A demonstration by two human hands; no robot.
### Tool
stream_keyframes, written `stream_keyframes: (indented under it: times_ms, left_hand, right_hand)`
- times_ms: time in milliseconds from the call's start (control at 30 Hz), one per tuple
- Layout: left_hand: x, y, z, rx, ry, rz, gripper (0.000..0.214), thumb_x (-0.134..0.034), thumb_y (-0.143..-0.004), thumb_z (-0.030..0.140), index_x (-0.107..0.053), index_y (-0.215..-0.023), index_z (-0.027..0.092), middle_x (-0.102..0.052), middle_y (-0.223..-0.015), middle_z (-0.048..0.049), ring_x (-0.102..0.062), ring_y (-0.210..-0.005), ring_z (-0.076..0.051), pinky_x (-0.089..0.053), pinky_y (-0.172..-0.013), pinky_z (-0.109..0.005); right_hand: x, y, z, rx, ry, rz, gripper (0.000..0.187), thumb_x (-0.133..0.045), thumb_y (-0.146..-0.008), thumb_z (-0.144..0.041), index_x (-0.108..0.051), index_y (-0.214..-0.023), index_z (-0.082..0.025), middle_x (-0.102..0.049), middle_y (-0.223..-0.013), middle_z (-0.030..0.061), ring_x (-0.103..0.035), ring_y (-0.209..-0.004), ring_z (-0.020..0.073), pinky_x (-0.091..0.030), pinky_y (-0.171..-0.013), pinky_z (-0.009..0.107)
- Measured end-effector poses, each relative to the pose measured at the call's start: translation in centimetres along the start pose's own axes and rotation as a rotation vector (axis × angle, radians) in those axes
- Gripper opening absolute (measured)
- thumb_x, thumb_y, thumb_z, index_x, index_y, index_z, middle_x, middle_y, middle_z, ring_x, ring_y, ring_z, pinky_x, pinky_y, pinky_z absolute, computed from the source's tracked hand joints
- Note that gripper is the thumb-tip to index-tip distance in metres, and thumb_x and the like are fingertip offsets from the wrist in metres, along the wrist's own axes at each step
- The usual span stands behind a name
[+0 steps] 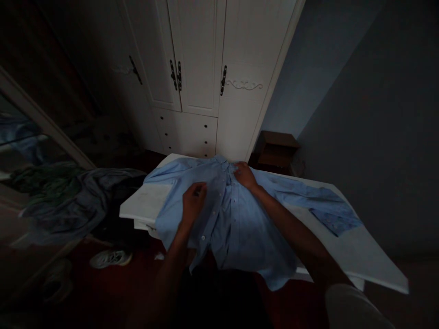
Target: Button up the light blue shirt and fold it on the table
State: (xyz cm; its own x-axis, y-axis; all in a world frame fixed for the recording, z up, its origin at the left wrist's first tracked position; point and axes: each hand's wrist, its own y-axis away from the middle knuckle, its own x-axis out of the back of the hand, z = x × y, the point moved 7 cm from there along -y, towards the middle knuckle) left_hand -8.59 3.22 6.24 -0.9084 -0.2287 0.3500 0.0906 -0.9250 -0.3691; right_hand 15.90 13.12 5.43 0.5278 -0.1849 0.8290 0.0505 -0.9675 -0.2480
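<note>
A light blue button-up shirt (pixel 254 233) lies face up on a white tabletop (pixel 147 201), its collar at the far edge and its hem hanging over the near edge. The front is partly open, with buttons along one placket and buttonholes along the other. My right hand (pixel 244 174) is at the shirt's front just below the collar, its fingers bent onto the fabric at the placket. Over the left front panel my left hand (pixel 195 201) is loosely curled, fingertips drawn in, with no cloth visible in it. The right-side sleeve stretches along the table, its patterned cuff folded back.
A white wardrobe (pixel 197 55) with dark handles and drawers stands beyond the table. Piled clothes (pixel 68 201) lie at the left. On the red floor is a white shoe (pixel 110 258). A brown box-like stand (pixel 278 148) sits by the wall. The room is dim.
</note>
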Motion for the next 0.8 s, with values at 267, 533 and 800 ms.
stream_keyframes:
  times_ms: [267,533,800]
  left_hand:
    - [4.5,16.0,-3.7,0.078,-0.132,0.09,0.021,-0.058,-0.083,0.041,-0.065,-0.096,0.025,-0.067,-0.088,-0.0038,-0.064,-0.08,-0.02,-0.055,-0.072,-0.035]
    - [2.2,18.9,-8.8,0.113,-0.233,-0.249,0.028,-0.059,-0.08,0.038,-0.064,-0.103,0.023,-0.072,-0.095,-0.0059,-0.069,-0.086,-0.024,-0.057,-0.08,-0.04]
    - [1.0,20.9,-5.1,-0.016,-0.186,-0.403,0.031,-0.061,-0.084,0.039,-0.064,-0.111,0.024,-0.071,-0.104,-0.0051,-0.067,-0.091,-0.02,-0.054,-0.086,-0.035]
  right_hand:
    - [2.4,20.1,-5.1,-0.034,-0.49,-0.102,0.025,-0.052,-0.088,-0.044,-0.07,-0.089,-0.026,-0.07,-0.09,0.0047,-0.064,-0.077,0.0182,-0.051,-0.073,0.03]
    - [-8.0,33.5,-4.8,-0.189,-0.6,-0.485,0.031,-0.053,-0.086,-0.041,-0.068,-0.11,-0.028,-0.072,-0.091,0.005,-0.068,-0.081,0.0226,-0.054,-0.075,0.038]
    - [-11.9,36.4,-2.2,-0.512,-0.663,-0.157,0.05,-0.048,-0.083,-0.052,-0.055,-0.124,-0.024,-0.069,-0.1,0.0085,-0.069,-0.075,0.0234,-0.055,-0.054,0.035]
